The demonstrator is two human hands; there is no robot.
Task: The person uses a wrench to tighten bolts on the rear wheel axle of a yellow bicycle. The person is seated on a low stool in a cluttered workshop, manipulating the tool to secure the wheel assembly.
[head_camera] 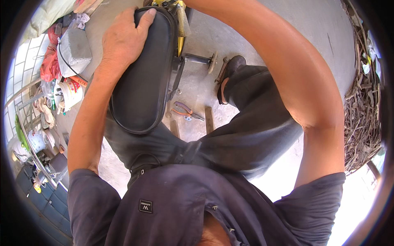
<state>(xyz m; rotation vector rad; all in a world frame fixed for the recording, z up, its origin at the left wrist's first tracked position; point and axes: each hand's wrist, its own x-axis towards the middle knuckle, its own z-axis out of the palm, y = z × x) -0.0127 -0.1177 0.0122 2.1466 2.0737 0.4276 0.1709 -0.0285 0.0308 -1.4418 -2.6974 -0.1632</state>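
Note:
A long black padded seat with rounded ends lies before me, its near end above my thigh. My left hand rests on the far end of it, thumb on the top and fingers over the left edge. Beyond the seat is a yellow metal part of a machine or vehicle, partly cut off. My right arm reaches over to that yellow part, and my right hand is out of view past the top edge. A black metal bar with a footpeg-like end sticks out to the right of the seat.
Pliers with orange and purple handles lie on the concrete floor near a wooden block. A wrench lies by my shoe. At left stand a concrete block and a white bucket; dry sticks are piled at right.

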